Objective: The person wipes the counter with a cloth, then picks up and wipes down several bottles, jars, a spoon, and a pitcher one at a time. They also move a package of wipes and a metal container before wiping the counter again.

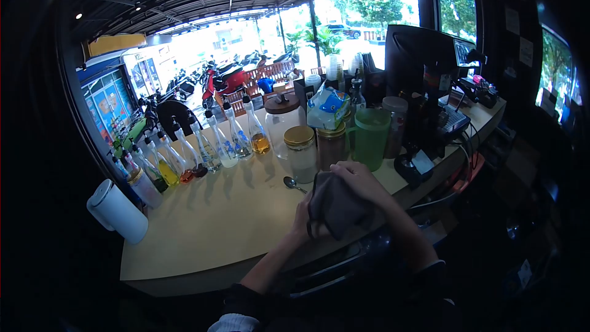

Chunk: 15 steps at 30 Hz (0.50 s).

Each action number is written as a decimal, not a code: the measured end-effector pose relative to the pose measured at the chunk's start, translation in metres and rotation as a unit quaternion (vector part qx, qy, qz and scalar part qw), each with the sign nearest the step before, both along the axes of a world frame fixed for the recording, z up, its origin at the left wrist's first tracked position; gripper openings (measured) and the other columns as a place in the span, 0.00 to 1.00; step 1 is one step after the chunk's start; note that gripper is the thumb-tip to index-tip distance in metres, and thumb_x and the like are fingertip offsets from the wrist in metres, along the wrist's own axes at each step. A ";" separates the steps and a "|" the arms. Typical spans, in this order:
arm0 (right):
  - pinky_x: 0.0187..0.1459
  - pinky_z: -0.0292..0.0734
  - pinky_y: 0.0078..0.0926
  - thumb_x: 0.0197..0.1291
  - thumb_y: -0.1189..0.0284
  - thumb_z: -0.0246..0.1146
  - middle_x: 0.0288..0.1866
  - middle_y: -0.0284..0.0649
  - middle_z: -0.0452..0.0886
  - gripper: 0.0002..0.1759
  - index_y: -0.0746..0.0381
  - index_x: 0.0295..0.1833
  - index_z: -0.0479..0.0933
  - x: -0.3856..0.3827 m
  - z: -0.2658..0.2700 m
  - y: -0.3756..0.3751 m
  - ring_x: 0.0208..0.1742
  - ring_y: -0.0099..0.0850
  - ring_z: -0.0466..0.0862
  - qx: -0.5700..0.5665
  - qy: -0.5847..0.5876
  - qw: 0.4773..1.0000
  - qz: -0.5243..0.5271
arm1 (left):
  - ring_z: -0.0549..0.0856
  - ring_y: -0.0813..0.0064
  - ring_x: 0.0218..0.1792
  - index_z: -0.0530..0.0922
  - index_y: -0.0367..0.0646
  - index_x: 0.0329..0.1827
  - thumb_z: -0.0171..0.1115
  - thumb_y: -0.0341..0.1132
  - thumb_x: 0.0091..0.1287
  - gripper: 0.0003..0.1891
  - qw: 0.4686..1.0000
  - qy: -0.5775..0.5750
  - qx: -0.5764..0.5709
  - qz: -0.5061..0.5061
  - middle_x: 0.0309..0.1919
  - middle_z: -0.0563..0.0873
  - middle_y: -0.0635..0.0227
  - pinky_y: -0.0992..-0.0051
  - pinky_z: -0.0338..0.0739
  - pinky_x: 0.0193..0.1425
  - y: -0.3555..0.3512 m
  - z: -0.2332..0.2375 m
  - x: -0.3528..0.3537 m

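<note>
Landmark: green pitcher (371, 141); contents cannot be made out. Dark cloth (341, 206) is in my hands, nearer me than the pitcher. My right hand (356, 178) pinches its upper edge, fingers bent and together. My left hand (303, 222) is at the cloth's left side; its fingers are partly hidden by fabric, so I cannot tell whether they press or lie loose.

Left of pitcher, adjacent: gold-lidded jar (332, 149), brownish fill, bright plastic pack (329, 109) on its lid. Further left: second gold-lidded jar (302, 160), pale inside, with spoon (294, 184) near its base. Behind that: large brown-lidded jar (279, 128), clear walls.

Far left of pitcher: row of dark-topped bottles. Nearest holds amber liquid (261, 143); others show cloudy white, red, yellow and green. Beyond the row: white kettle (124, 210).

Right of pitcher: pale-lidded jar (394, 124), dark contents.
</note>
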State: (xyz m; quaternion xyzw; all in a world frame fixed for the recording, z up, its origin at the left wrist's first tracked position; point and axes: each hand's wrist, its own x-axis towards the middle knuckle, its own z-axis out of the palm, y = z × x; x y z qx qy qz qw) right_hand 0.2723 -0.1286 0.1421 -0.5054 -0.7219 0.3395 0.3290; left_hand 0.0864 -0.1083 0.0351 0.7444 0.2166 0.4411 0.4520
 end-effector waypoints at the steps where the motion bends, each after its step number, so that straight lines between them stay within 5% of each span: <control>1: 0.53 0.72 0.30 0.65 0.57 0.55 0.55 0.47 0.74 0.19 0.58 0.53 0.76 -0.001 -0.008 -0.006 0.53 0.41 0.78 -0.001 0.000 1.000 -0.003 | 0.76 0.64 0.61 0.66 0.41 0.67 0.52 0.40 0.70 0.24 1.000 0.000 -0.001 -0.003 0.62 0.74 0.58 0.64 0.69 0.67 -0.005 -0.001 0.000; 3: 0.55 0.71 0.35 0.64 0.59 0.57 0.55 0.46 0.74 0.17 0.60 0.47 0.79 -0.019 -0.019 -0.034 0.55 0.42 0.76 0.286 0.002 0.953 -0.099 | 0.69 0.65 0.67 0.64 0.42 0.69 0.51 0.43 0.71 0.26 0.950 0.153 0.243 0.124 0.66 0.70 0.58 0.63 0.62 0.72 -0.014 0.006 0.001; 5: 0.58 0.70 0.40 0.61 0.58 0.60 0.57 0.46 0.73 0.16 0.60 0.45 0.80 -0.038 -0.023 -0.056 0.59 0.45 0.73 0.394 -0.063 0.908 -0.130 | 0.63 0.66 0.71 0.62 0.42 0.70 0.52 0.44 0.70 0.28 0.961 0.163 0.219 0.045 0.68 0.67 0.58 0.63 0.57 0.75 0.015 -0.025 0.004; 7: 0.62 0.67 0.40 0.59 0.62 0.62 0.60 0.46 0.73 0.16 0.60 0.48 0.80 -0.048 -0.023 -0.068 0.63 0.48 0.72 0.500 -0.219 0.830 -0.116 | 0.65 0.62 0.70 0.62 0.42 0.69 0.59 0.45 0.65 0.32 0.996 -0.085 -0.033 0.017 0.67 0.67 0.56 0.63 0.61 0.72 0.012 -0.027 0.015; 8: 0.63 0.67 0.40 0.57 0.61 0.65 0.62 0.46 0.73 0.19 0.60 0.51 0.79 -0.041 -0.023 -0.057 0.64 0.47 0.71 0.481 -0.197 0.846 -0.119 | 0.66 0.61 0.69 0.63 0.43 0.69 0.62 0.45 0.62 0.34 0.965 -0.206 -0.161 0.002 0.66 0.67 0.55 0.63 0.64 0.71 0.011 -0.028 0.017; 9: 0.63 0.67 0.40 0.57 0.61 0.65 0.62 0.46 0.73 0.19 0.60 0.51 0.79 -0.037 -0.018 -0.051 0.64 0.47 0.71 0.478 -0.194 0.848 -0.121 | 0.66 0.61 0.69 0.63 0.43 0.69 0.62 0.45 0.62 0.34 0.966 -0.202 -0.163 0.002 0.66 0.67 0.55 0.63 0.64 0.71 0.009 -0.020 0.013; 11: 0.62 0.68 0.39 0.56 0.62 0.65 0.62 0.46 0.73 0.18 0.59 0.51 0.80 -0.028 -0.005 -0.040 0.64 0.47 0.72 0.342 0.004 0.932 -0.118 | 0.73 0.57 0.62 0.65 0.40 0.66 0.70 0.43 0.53 0.38 0.996 0.008 0.077 0.046 0.60 0.72 0.53 0.64 0.69 0.66 0.010 0.006 0.006; 12: 0.65 0.65 0.33 0.61 0.65 0.61 0.63 0.47 0.72 0.19 0.61 0.56 0.77 -0.022 -0.006 -0.032 0.66 0.42 0.70 0.314 0.052 0.945 -0.079 | 0.77 0.54 0.55 0.68 0.37 0.62 0.75 0.41 0.44 0.40 0.982 0.004 0.156 0.106 0.52 0.75 0.53 0.64 0.71 0.62 0.013 0.003 0.009; 13: 0.65 0.65 0.33 0.61 0.65 0.61 0.63 0.47 0.72 0.19 0.61 0.56 0.77 -0.022 -0.013 -0.024 0.66 0.42 0.70 0.315 0.052 0.944 -0.079 | 0.77 0.54 0.55 0.68 0.37 0.62 0.75 0.41 0.44 0.40 0.982 0.003 0.157 0.107 0.52 0.75 0.53 0.64 0.71 0.62 0.008 0.014 0.009; 15: 0.66 0.62 0.33 0.62 0.63 0.58 0.63 0.52 0.69 0.26 0.65 0.63 0.69 -0.033 -0.030 -0.013 0.68 0.47 0.67 0.318 0.320 0.890 -0.069 | 0.77 0.55 0.55 0.68 0.37 0.61 0.75 0.38 0.43 0.39 0.977 0.008 0.163 0.134 0.52 0.74 0.54 0.64 0.72 0.61 -0.003 0.032 0.004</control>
